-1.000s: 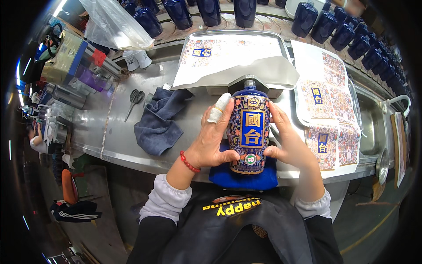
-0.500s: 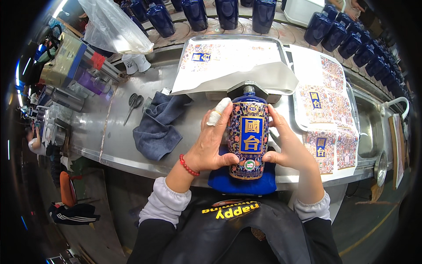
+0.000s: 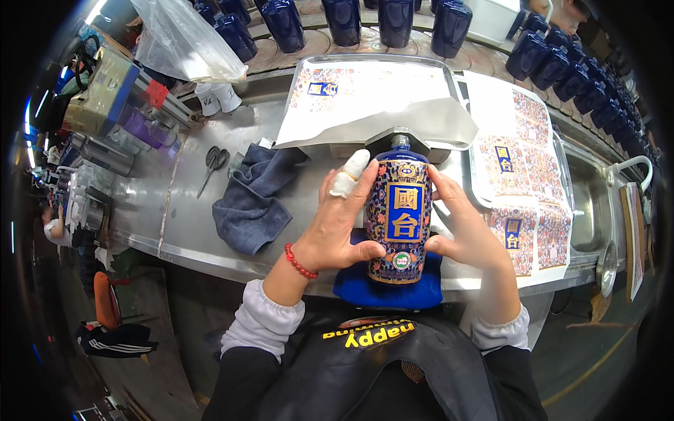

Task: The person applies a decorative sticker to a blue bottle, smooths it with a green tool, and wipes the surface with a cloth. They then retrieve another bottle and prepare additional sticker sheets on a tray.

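Note:
A dark blue bottle (image 3: 399,217), wrapped in a flowered decal with a blue and gold centre panel, lies tilted over a blue cloth pad (image 3: 354,281) at the counter's front edge. Its neck points away from me, towards a dark notched rest (image 3: 379,140). My left hand (image 3: 337,228) grips its left side, thumb low on the front. White wrapping covers one of that hand's fingers, and red beads circle the wrist. On the opposite side, my right hand (image 3: 467,228) presses with fingers and thumb. The bottle's underside is hidden.
Printed decal sheets lie on a tray (image 3: 449,67) beyond the bottle, with more sheets (image 3: 530,168) at the right. A grey-blue towel (image 3: 256,203) and scissors (image 3: 214,165) are at the left. Behind, blue bottles (image 3: 344,21) line a conveyor. A sink (image 3: 590,196) is far right.
The blue bottles on the conveyor have shifted to the right. The decorated bottle has turned or shifted very slightly between my hands, which stay on both its sides.

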A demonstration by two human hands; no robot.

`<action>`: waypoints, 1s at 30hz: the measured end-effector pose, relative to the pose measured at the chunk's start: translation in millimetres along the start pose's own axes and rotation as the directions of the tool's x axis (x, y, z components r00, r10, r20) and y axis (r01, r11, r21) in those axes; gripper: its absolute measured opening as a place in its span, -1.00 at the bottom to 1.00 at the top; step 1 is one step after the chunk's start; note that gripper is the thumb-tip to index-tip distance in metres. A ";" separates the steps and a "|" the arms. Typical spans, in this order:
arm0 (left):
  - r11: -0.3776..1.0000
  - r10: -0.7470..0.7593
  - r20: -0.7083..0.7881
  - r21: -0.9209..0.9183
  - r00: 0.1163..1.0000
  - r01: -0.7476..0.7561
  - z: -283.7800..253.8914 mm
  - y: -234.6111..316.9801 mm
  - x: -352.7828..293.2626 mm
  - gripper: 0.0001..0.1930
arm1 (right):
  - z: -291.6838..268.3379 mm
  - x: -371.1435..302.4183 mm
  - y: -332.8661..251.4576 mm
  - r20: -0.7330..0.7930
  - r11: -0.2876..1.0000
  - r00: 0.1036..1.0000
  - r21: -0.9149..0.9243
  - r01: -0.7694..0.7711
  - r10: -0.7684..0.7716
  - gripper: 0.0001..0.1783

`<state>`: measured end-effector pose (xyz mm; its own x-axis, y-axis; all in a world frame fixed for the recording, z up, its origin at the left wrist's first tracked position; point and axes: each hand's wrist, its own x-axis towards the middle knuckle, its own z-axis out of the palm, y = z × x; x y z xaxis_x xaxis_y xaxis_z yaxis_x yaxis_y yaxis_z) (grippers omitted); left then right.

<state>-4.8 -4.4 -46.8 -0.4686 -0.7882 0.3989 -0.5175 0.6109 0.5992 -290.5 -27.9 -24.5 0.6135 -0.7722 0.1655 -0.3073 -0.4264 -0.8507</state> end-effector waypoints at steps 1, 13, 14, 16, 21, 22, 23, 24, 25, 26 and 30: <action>1.000 -0.001 0.021 0.000 1.000 0.001 0.0 0.2 0.6 0.24 | 0.0 0.7 -1.0 0.006 1.000 1.000 0.002 -0.012 0.012 0.26; 0.994 0.044 0.058 0.099 0.997 -0.049 -9.1 4.9 -5.3 0.26 | -2.1 -6.7 -4.8 0.049 0.995 0.997 -0.085 0.059 -0.055 0.32; 0.994 0.036 0.093 0.100 0.995 -0.045 -8.3 3.7 -6.1 0.28 | -1.1 -8.2 -3.3 0.057 0.998 0.998 -0.062 0.026 -0.023 0.40; 0.991 0.028 0.091 0.126 0.995 -0.040 -4.0 2.0 -7.6 0.30 | 2.2 -9.7 0.7 0.035 0.995 0.997 -0.070 0.070 -0.067 0.46; 0.997 0.056 0.064 0.053 0.996 -0.060 1.5 -0.7 -7.1 0.34 | 8.5 -11.0 6.6 0.039 0.995 0.996 -0.062 0.078 -0.076 0.59; 0.997 0.055 0.071 0.054 0.996 -0.059 1.1 -0.6 -7.3 0.35 | 9.2 -11.7 6.7 0.042 0.995 0.997 -0.062 0.073 -0.070 0.60; 0.997 0.055 0.076 0.055 0.996 -0.060 0.5 -0.4 -7.2 0.35 | 9.0 -12.0 6.8 0.039 0.994 0.996 -0.073 0.083 -0.080 0.60; 0.997 0.048 0.081 0.059 0.996 -0.053 -0.4 0.0 -7.7 0.35 | 9.4 -12.2 6.9 0.033 0.992 0.996 -0.097 0.085 -0.082 0.60; 0.997 0.043 0.085 0.063 0.995 -0.048 -1.1 0.0 -7.4 0.35 | 8.9 -12.6 6.8 0.041 0.993 0.997 -0.099 0.068 -0.065 0.61; 0.997 0.037 0.089 0.067 0.995 -0.044 -1.6 0.2 -7.8 0.35 | 9.0 -12.8 7.1 0.042 0.995 0.997 -0.069 0.067 -0.065 0.61; 0.998 0.030 0.108 0.048 0.994 -0.036 -2.1 0.0 -7.6 0.35 | 8.3 -12.4 8.5 0.049 0.992 0.993 -0.060 0.114 -0.111 0.49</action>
<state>0.3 1.4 -48.4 -0.5585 -0.7567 0.3399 -0.5340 0.6415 0.5507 -294.6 -18.0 -37.9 0.6788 -0.6959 0.2344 -0.2786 -0.5394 -0.7947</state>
